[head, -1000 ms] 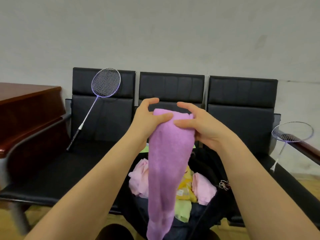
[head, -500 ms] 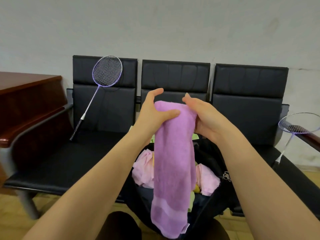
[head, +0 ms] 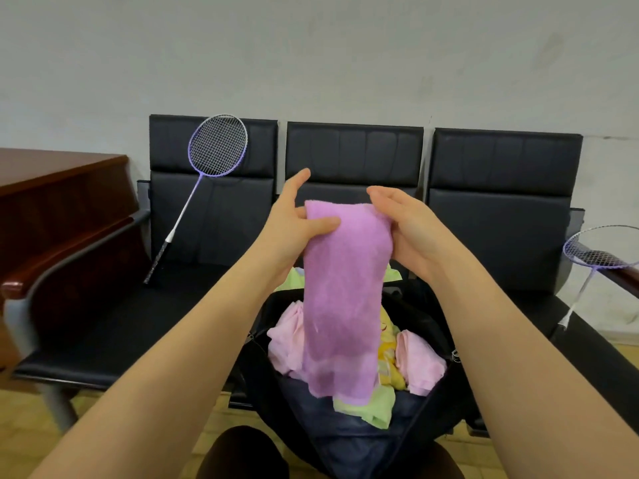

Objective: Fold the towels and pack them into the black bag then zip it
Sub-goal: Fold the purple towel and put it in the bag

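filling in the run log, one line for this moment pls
step: folding | left hand: pinches purple towel | right hand: holds towel's other top edge | black bag: open, unzipped, towels inside

A waiting area or office: 3 joined black seats (head: 352,188) against a plain wall, a wooden desk (head: 58,188).
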Tool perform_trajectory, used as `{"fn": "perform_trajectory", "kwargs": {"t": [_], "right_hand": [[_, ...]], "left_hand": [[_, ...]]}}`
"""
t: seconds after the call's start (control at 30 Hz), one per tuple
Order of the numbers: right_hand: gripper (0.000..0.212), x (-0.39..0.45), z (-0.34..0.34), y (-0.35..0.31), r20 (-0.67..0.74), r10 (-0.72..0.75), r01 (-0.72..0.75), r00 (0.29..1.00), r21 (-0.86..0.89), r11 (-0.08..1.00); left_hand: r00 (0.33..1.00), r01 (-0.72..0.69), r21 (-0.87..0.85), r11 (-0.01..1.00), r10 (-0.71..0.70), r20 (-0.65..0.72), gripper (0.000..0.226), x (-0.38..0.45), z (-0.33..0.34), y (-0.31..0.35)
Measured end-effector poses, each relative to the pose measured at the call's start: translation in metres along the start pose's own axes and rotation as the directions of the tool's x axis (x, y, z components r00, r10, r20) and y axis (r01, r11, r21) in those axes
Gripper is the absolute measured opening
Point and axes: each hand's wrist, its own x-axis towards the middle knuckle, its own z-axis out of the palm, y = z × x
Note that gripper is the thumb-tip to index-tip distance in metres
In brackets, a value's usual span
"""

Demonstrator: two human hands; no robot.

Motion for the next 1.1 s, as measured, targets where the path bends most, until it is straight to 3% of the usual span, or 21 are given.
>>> {"fn": "perform_trajectory", "kwargs": {"t": [0.1,0.2,0.33,0.47,0.7,0.9,1.1], "right_hand": [[0.047,0.0,-0.004,-0.005,0.093,0.022,-0.002,0.995,-0.209,0.978],[0.048,0.005,-0.006,-0.015,0.047,-0.043,0.054,0.998,-0.282,0.958],[0.051,0.009,-0.006,-0.02,0.103,-0.013,0.042,0.995,-0.283,0.958],[0.062,0.012,0.0,-0.017,0.036,-0.042,0.054,0.998,-0.477,0.877],[0.022,0.012,0.005,-0.024,-0.014,-0.143,0.092,0.99,-0.707,0.702],[0.013,0.009,0.004,-0.026,-0.026,-0.173,0.116,0.985,-0.642,0.757],[0.007,0.009,-0.002,-0.026,-0.034,-0.203,0.135,0.979,-0.635,0.761]], "left_hand": [[0.999,-0.045,0.008,0.999,0.045,0.017,0.076,0.006,0.003,0.003],[0.993,-0.077,0.106,0.991,0.066,0.1,0.077,0.007,0.006,0.002],[0.993,-0.113,0.272,0.956,0.118,0.0,0.066,0.011,0.007,0.005],[0.986,-0.124,0.468,0.875,0.163,-0.045,0.05,0.013,0.007,0.008],[0.974,-0.127,0.578,0.806,0.212,-0.082,0.036,0.011,0.01,0.011],[0.977,-0.113,0.496,0.861,0.187,-0.1,0.029,0.015,0.009,0.013],[0.976,-0.149,0.519,0.842,0.21,-0.06,0.011,0.016,0.003,0.019]]}}
